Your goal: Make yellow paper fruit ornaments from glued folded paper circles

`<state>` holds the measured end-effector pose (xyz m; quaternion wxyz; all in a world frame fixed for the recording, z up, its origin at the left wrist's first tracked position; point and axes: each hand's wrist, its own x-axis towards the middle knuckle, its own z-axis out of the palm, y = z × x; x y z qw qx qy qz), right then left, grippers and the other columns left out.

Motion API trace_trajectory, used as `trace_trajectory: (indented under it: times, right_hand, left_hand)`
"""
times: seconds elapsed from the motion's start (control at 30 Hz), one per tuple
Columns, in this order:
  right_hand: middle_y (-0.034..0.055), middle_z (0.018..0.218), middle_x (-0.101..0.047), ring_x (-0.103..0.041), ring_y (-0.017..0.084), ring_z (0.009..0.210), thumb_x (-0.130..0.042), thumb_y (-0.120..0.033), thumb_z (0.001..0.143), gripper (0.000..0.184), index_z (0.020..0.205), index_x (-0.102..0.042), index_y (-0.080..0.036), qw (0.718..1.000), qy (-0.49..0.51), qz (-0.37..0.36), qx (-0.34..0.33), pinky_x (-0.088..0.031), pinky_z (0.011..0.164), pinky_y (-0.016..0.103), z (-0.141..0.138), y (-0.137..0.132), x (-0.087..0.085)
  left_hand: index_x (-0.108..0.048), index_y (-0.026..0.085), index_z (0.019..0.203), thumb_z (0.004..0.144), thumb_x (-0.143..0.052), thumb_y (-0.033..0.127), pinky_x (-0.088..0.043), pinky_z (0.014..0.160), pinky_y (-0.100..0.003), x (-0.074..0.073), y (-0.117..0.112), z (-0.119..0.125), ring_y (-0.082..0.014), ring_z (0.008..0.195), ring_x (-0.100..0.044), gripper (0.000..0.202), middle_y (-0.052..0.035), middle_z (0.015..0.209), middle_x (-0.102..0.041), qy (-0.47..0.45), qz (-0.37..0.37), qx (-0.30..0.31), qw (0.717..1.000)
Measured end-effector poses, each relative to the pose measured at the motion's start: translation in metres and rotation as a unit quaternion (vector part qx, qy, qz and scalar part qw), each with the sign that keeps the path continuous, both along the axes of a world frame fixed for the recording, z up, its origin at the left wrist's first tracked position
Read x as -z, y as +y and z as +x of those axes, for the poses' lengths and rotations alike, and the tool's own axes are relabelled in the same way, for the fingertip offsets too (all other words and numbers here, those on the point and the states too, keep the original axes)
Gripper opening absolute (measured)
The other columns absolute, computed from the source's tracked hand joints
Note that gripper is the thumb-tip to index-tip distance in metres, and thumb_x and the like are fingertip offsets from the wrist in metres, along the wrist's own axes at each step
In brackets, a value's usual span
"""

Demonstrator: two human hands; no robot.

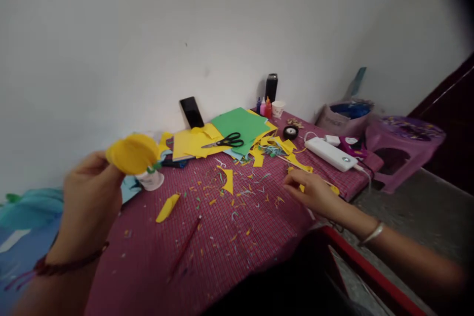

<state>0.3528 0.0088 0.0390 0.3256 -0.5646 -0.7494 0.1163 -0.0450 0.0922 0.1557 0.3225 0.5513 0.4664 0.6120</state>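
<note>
Left hand [91,190]: raised toward eight o'clock from the middle of the view, pinching between thumb and fingers; could crease thin paper by squeezing too hard, or drop it by too slack a hold.
Yellow paper shape [131,154]: in the left hand's grip at nine o'clock, rounded, blurred; could tear or buckle at the edge from pressure at one spot. Attached to the green bit [154,168] or merely in front of it, cannot tell.
Paper cup [151,182]: stands at eight o'clock; could tip from a knock by the left hand.
Right hand [311,191]: at four o'clock, fingers curled in toward the thumb; pinching something or nothing, cannot tell. Could brush away nearby strips with a careless sweep.
Loose yellow piece [168,208]: lies at eight o'clock; could be crushed under a resting wrist.
Scissors [224,142]: lie near the middle on the paper sheets [240,123], blades toward nine o'clock; could nick reaching fingers, or slide with a tugged sheet.
Phone [191,112]: leans at ten o'clock; could slip from shifting paper at the base.
Pencil [185,247]: lies at seven o'clock; could roll away after a nudge.
</note>
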Motion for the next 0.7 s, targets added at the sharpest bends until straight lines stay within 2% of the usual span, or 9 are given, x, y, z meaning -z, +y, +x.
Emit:
trace_trajectory:
  times: [0.03,0.1,0.2,0.27,0.33,0.4,0.43,0.57,0.7]
  right_hand:
    - [0.0027,0.073,-0.063,-0.057,0.016,0.065,-0.053,-0.019,0.088,0.014,0.077,-0.061,-0.017,1.000,-0.020,-0.014,0.007,-0.044,0.062,0.028,-0.002,0.012,0.000]
    - [0.0037,0.076,-0.065,-0.059,0.016,0.069,-0.051,-0.019,0.090,0.015,0.081,-0.063,-0.017,0.997,-0.068,-0.034,0.006,-0.045,0.065,0.027,-0.012,0.044,-0.003]
    - [0.0070,0.094,-0.068,-0.063,0.017,0.085,-0.047,-0.016,0.093,0.019,0.095,-0.066,-0.015,0.991,-0.124,-0.041,-0.025,-0.047,0.078,0.027,-0.032,0.109,-0.011]
    - [0.0113,0.110,-0.067,-0.062,0.019,0.097,-0.047,-0.011,0.091,0.026,0.111,-0.063,-0.014,0.988,-0.142,-0.040,-0.038,-0.045,0.087,0.029,-0.042,0.156,-0.014]
    - [0.0179,0.117,-0.064,-0.063,0.023,0.101,-0.045,-0.005,0.090,0.038,0.125,-0.057,-0.010,0.983,-0.169,-0.051,-0.050,-0.045,0.090,0.033,-0.049,0.199,-0.011]
    - [0.0225,0.119,-0.062,-0.062,0.025,0.104,-0.050,-0.006,0.090,0.037,0.127,-0.056,-0.006,0.974,-0.206,-0.064,-0.076,-0.046,0.092,0.036,-0.053,0.234,-0.004]
    - [0.0214,0.120,-0.062,-0.062,0.026,0.105,-0.054,-0.011,0.092,0.035,0.126,-0.057,-0.007,0.968,-0.226,-0.066,-0.091,-0.047,0.093,0.038,-0.054,0.247,0.000]
    - [0.0109,0.124,-0.059,-0.061,0.024,0.107,-0.060,-0.033,0.094,0.035,0.124,-0.057,-0.015,0.946,-0.291,-0.054,-0.135,-0.052,0.090,0.046,-0.054,0.270,0.013]
    - [0.0114,0.122,-0.060,-0.061,0.025,0.107,-0.060,-0.034,0.093,0.035,0.122,-0.057,-0.014,0.941,-0.306,-0.047,-0.134,-0.050,0.092,0.047,-0.051,0.265,0.008]
  left_hand:
    - [-0.072,0.023,0.083,0.075,-0.077,0.030,-0.043,0.046,-0.016,0.007,0.001,-0.012,-0.0107,0.064,-0.057,0.012,0.0069,0.070,-0.069,0.053,-0.025,-0.051,0.997]
    - [-0.073,0.024,0.081,0.073,-0.077,0.043,-0.045,0.043,-0.018,0.026,0.002,-0.029,-0.0131,0.061,-0.058,0.021,0.0045,0.066,-0.069,0.082,-0.070,-0.076,0.991]
    - [-0.073,0.024,0.080,0.067,-0.082,0.041,-0.052,0.054,-0.021,0.052,0.003,-0.027,-0.0139,0.065,-0.062,0.023,0.0028,0.072,-0.071,0.044,-0.123,-0.036,0.991]
    - [-0.073,0.021,0.076,0.064,-0.083,0.041,-0.053,0.057,-0.021,0.060,-0.003,-0.009,-0.0135,0.062,-0.062,0.025,0.0020,0.068,-0.070,-0.004,-0.117,-0.019,0.993]
    - [-0.073,0.018,0.076,0.058,-0.087,0.035,-0.052,0.059,-0.022,0.063,-0.014,0.019,-0.0132,0.062,-0.062,0.029,0.0007,0.070,-0.070,-0.053,-0.137,0.000,0.989]
    - [-0.072,0.015,0.074,0.057,-0.087,0.034,-0.051,0.056,-0.022,0.065,-0.028,0.052,-0.0122,0.058,-0.059,0.030,-0.0003,0.067,-0.069,-0.102,-0.138,-0.018,0.985]
    - [-0.072,0.014,0.074,0.059,-0.086,0.033,-0.051,0.059,-0.023,0.066,-0.036,0.067,-0.0125,0.060,-0.060,0.028,-0.0013,0.070,-0.070,-0.123,-0.139,-0.035,0.982]
    - [-0.074,0.015,0.078,0.058,-0.087,0.032,-0.051,0.058,-0.022,0.080,-0.074,0.115,-0.0125,0.061,-0.061,0.029,-0.0037,0.077,-0.072,-0.202,-0.178,-0.086,0.959]
    - [-0.075,0.015,0.079,0.057,-0.087,0.030,-0.051,0.059,-0.022,0.094,-0.105,0.139,-0.0129,0.061,-0.063,0.030,-0.0050,0.075,-0.072,-0.272,-0.188,-0.106,0.938]
